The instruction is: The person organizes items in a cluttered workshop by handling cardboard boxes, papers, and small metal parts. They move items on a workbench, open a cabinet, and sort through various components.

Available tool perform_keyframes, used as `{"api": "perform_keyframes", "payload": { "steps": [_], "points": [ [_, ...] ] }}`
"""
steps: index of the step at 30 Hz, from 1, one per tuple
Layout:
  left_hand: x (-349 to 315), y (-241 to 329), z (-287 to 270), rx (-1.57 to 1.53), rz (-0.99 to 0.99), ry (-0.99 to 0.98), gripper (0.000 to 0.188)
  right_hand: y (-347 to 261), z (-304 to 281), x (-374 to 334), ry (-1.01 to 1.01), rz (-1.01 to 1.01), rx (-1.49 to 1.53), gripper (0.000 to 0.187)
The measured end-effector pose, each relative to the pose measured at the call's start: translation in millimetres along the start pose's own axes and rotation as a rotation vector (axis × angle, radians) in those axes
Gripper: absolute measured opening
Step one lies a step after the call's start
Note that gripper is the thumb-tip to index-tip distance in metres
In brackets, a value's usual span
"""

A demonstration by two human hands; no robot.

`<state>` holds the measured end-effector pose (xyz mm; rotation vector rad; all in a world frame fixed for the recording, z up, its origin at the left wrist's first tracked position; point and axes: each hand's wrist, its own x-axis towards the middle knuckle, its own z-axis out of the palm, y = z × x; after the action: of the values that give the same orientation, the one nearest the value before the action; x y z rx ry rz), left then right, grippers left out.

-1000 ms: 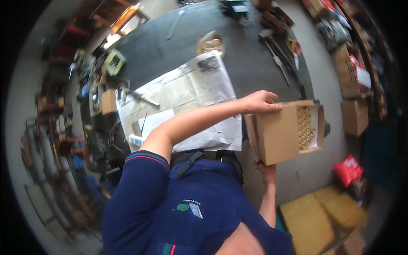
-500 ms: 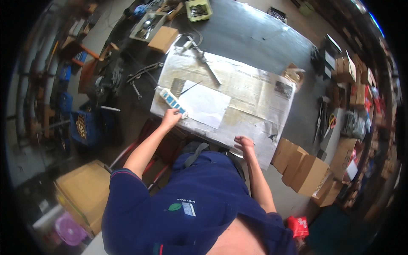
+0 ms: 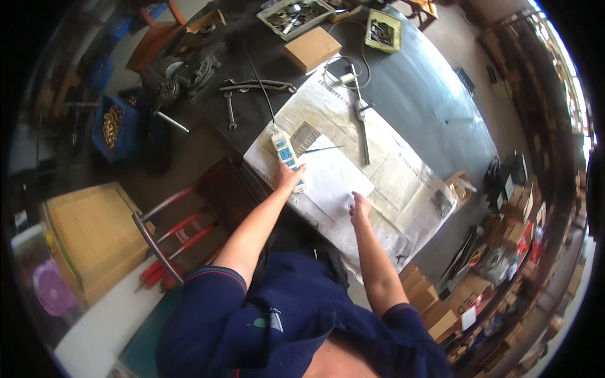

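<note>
A white power strip with blue socket faces (image 3: 286,153) lies at the left edge of the newspaper sheets (image 3: 406,183). My left hand (image 3: 288,178) is closed around its near end, and a dark cord runs away from the far end. Beside it is a blank white sheet of paper (image 3: 334,176), with a thin dark pencil-like stick (image 3: 324,149) across its far edge. Over the sheet's near right edge, my right hand (image 3: 360,209) hovers or rests with fingers apart, holding nothing visible. Farther off, a long metal caliper (image 3: 363,129) lies on the newspaper.
On the dark table (image 3: 435,82) are a cardboard box (image 3: 313,48), a tray of metal parts (image 3: 277,19), a green bin (image 3: 384,31) and a wrench (image 3: 232,112). A red-framed chair (image 3: 183,220) stands at left. Cardboard boxes (image 3: 435,309) sit at right.
My view has swung, so the table appears rotated. My left hand now wraps the power strip's near end instead of touching it with the fingertips. My right hand has moved in to the white sheet.
</note>
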<state>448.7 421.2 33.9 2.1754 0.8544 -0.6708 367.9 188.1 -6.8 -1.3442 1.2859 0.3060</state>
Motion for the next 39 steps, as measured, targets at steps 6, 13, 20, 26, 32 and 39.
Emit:
{"api": "perform_keyframes", "payload": {
  "steps": [6, 13, 20, 26, 32, 39],
  "points": [
    [15, 3, 25, 0.074, -0.107, 0.296, 0.054, -4, 9, -16, -0.075, -0.241, -0.176, 0.027],
    [25, 27, -43, -0.084, 0.051, 0.256, 0.057, 13, -36, -15, -0.156, -0.720, -0.448, 0.028],
    [128, 114, -189, -0.191, 0.203, 0.294, 0.052, -16, -77, -39, -0.052, -0.870, -0.627, 0.031],
    [240, 182, -261, -0.023, 0.167, 0.340, 0.052, -52, -59, -80, 0.081, -0.585, -0.405, 0.035],
    [354, 204, -257, 0.016, 0.157, 0.289, 0.050, -100, -56, -153, 0.124, -0.521, -0.188, 0.037],
    [414, 222, -244, 0.073, 0.120, 0.426, 0.063, -205, -73, -233, 0.234, -0.606, -0.076, 0.065]
  ]
}}
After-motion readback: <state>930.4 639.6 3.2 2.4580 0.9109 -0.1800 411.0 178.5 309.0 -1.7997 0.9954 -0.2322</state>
